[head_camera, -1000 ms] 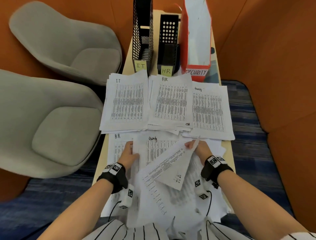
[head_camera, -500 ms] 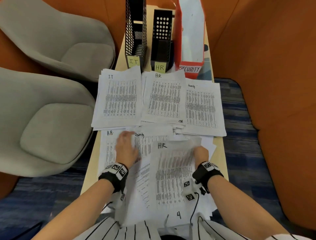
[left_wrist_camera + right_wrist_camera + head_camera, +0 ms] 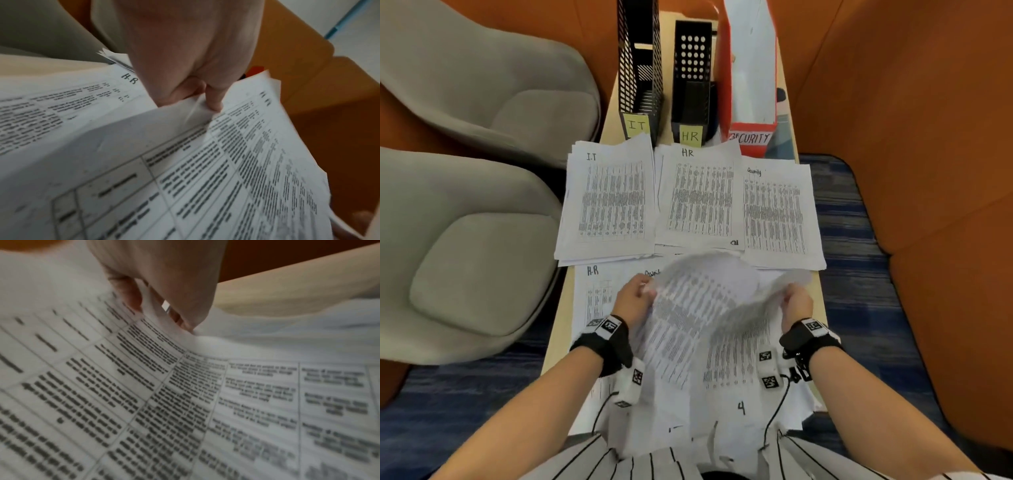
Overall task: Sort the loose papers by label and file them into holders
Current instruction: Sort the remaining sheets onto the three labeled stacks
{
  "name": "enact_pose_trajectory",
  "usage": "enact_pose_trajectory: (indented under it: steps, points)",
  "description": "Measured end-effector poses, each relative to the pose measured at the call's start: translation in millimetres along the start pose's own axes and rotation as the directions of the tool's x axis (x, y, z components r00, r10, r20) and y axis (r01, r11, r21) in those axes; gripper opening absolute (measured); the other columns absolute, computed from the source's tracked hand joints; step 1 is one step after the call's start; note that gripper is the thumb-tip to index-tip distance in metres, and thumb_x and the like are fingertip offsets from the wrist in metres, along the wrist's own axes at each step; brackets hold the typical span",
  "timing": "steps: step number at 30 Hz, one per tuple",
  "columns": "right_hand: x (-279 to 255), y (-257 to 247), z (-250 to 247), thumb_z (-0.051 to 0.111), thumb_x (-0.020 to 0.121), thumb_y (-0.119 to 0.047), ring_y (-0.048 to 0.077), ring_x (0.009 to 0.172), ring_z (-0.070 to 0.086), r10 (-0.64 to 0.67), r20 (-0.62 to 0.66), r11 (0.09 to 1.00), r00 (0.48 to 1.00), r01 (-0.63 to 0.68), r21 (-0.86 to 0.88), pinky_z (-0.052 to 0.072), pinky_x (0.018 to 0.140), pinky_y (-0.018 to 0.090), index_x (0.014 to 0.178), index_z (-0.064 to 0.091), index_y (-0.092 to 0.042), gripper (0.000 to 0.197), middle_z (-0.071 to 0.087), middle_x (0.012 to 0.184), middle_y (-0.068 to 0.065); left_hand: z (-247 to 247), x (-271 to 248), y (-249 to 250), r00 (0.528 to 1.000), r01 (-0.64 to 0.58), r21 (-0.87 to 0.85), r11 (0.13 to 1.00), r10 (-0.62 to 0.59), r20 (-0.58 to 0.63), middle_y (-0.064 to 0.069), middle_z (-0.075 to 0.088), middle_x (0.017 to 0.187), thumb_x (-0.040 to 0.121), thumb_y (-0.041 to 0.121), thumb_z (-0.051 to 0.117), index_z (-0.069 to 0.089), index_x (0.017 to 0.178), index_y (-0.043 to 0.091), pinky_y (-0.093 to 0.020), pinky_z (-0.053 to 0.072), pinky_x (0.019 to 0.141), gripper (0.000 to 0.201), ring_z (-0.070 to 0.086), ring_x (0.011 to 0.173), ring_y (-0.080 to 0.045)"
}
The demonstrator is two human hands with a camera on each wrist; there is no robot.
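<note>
Both hands hold one printed sheet (image 3: 698, 301) that bows upward over the loose papers (image 3: 739, 407) near me. My left hand (image 3: 635, 298) pinches its left edge (image 3: 205, 104). At the sheet's right edge my right hand (image 3: 794, 301) grips it (image 3: 156, 313); motion blur hides the label. Beyond lie three sorted stacks: IT (image 3: 607, 202), HR (image 3: 700, 195) and Security (image 3: 777, 212). Behind them stand the black mesh IT holder (image 3: 638, 68), the black HR holder (image 3: 691, 78) and the red SECURITY holder (image 3: 751, 68). A loose HR sheet (image 3: 594, 291) lies under my left hand.
The narrow wooden table (image 3: 808, 291) is almost covered by paper. Two grey chairs (image 3: 465, 240) stand close on the left. Orange padded walls (image 3: 928, 171) close in on the right and behind. Blue carpet (image 3: 852, 308) shows beside the table.
The right hand swung a sheet over flat, showing an HR label. Now the left hand has taken its left edge too, and the sheet is lifted and curled between both hands.
</note>
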State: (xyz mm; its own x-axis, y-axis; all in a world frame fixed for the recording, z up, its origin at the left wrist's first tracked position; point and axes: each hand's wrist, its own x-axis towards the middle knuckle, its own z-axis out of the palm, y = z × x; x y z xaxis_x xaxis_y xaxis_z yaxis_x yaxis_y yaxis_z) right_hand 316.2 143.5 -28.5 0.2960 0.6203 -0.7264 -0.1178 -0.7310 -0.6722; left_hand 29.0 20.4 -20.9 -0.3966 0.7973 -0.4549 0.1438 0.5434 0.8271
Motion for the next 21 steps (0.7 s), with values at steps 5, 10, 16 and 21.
enact_pose_trajectory:
  steps: [5,10,16,21]
  points:
    - [-24,-2,45,0.055,0.085,-0.020,0.021,0.072,0.046,-0.218,0.222,0.923,0.950,0.275,-0.270,0.036,0.068,0.032,0.067,0.048,-0.017,0.020,0.049,0.073,0.000,-10,4,11,0.996,-0.019,-0.084,0.996,0.027,0.089,0.002,0.065,0.095,0.094,0.011,0.047,0.058,0.101,0.018,-0.021,0.045,0.074,0.015,0.060,0.088,-0.015]
    - [-38,-13,81,0.048,0.096,-0.019,0.014,0.058,0.036,-0.375,0.165,0.827,0.912,0.410,-0.385,0.028,0.052,0.027,0.074,0.042,-0.014,0.024,0.039,0.068,-0.001,-1,-5,21,0.964,0.261,-0.470,0.843,-0.205,0.168,-0.006,0.073,0.089,0.094,0.044,0.044,0.070,0.091,0.017,-0.038,0.050,0.079,0.037,0.064,0.089,-0.028]
    - [-44,-24,106,0.051,0.097,-0.020,0.022,0.086,0.056,-0.383,0.282,0.829,0.880,0.461,-0.315,0.048,0.067,0.026,0.130,0.039,-0.010,0.037,0.056,0.107,0.005,4,-6,16,0.997,-0.014,-0.047,0.999,0.018,0.074,0.003,0.061,0.124,0.089,0.029,0.062,0.052,0.128,0.019,-0.042,0.043,0.104,0.042,0.057,0.116,-0.017]
    - [-45,-23,89,0.066,0.090,-0.020,0.016,0.088,0.066,0.070,0.638,0.840,0.767,0.300,-0.452,0.055,0.064,0.024,0.127,0.051,-0.010,0.041,0.065,0.109,0.003,-19,19,22,0.955,0.002,-0.259,0.966,-0.078,-0.285,-0.005,0.056,0.127,0.093,0.018,0.056,0.050,0.131,0.004,-0.032,0.039,0.101,0.041,0.051,0.119,-0.018]
